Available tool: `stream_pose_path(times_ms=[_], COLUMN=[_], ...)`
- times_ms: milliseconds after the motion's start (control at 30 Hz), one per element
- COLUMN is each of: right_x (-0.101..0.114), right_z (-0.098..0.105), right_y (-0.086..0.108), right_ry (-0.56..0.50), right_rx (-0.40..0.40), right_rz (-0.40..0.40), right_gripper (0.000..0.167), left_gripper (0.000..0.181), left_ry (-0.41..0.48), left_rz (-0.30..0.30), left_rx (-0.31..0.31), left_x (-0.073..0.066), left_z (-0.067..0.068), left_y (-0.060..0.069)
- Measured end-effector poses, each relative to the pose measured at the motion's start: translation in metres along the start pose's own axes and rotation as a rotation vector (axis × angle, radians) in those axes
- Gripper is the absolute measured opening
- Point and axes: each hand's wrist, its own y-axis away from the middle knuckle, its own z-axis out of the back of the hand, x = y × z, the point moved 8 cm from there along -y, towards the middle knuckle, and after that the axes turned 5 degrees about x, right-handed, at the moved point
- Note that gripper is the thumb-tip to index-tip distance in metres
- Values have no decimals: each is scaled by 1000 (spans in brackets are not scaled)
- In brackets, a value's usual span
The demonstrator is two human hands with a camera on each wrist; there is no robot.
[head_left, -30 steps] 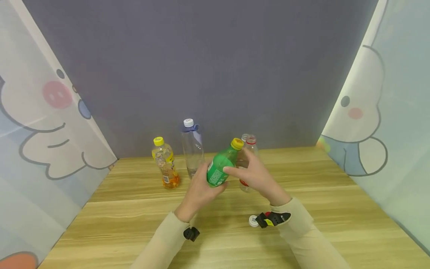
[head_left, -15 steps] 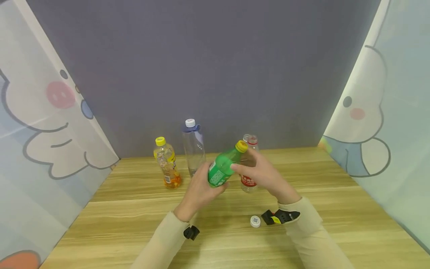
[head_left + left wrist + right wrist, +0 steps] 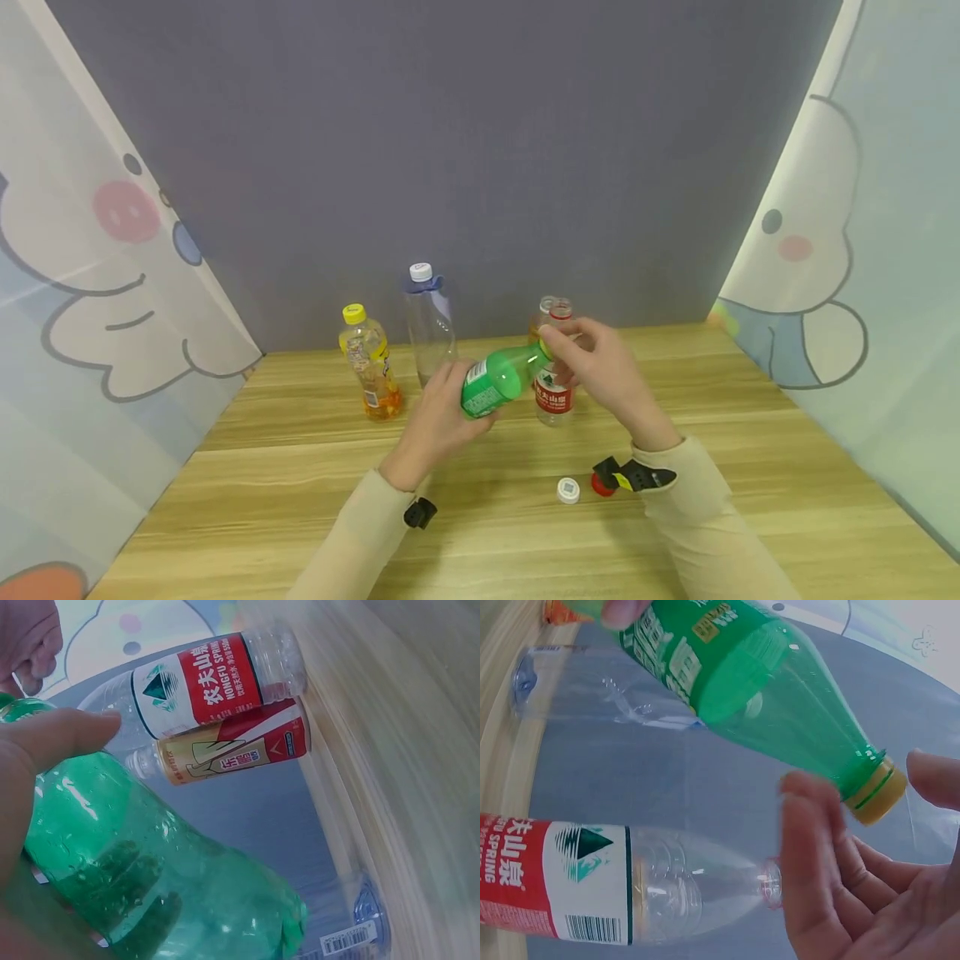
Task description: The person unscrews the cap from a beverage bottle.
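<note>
My left hand (image 3: 441, 412) grips the lower body of a green plastic soda bottle (image 3: 502, 379), which lies tilted in the air with its neck toward the right. At that neck is my right hand (image 3: 603, 362). In the right wrist view, its thumb and fingers stand on either side of the yellow cap (image 3: 876, 793), with a gap between thumb and cap. Just behind, an uncapped water bottle (image 3: 553, 398) with a red and white label stands on the table. Beside it is an uncapped red and gold bottle (image 3: 236, 744), mostly hidden in the head view.
On the left stand a yellow-capped bottle (image 3: 367, 362) with some orange liquid and a tall clear bottle (image 3: 432, 333) with a white cap. A white cap (image 3: 568, 491) and a red cap (image 3: 602, 484) lie on the wooden table (image 3: 285, 500) near my right wrist.
The green bottle has tipped from a slant to nearly level, its neck moving right and down. My right hand has shifted right, from beside the neck to around the cap.
</note>
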Motion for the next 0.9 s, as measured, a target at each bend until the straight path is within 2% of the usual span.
stream_pose_path(times_ms=[167, 333, 500, 633, 733, 900], right_x=[-2, -4, 2, 4, 4, 8], right_z=[4, 5, 5, 4, 2, -1], right_y=[2, 2, 2, 2, 2, 2], right_ry=[52, 129, 230, 259, 266, 232], right_rx=[-22, -9, -10, 2, 22, 78], right_rz=[-45, -54, 11, 39, 51, 139], right_gripper=[50, 46, 42, 36, 33, 24], left_gripper=[71, 74, 74, 73, 72, 70], left_ry=[-91, -125, -131, -147, -145, -95], left_rz=[-24, -23, -16, -9, 1, 35], left_rx=[10, 23, 19, 16, 27, 85], left_x=[-4, -7, -8, -8, -7, -4], left_z=[1, 1, 1, 1, 1, -2], left_y=[0, 0, 0, 1, 1, 1])
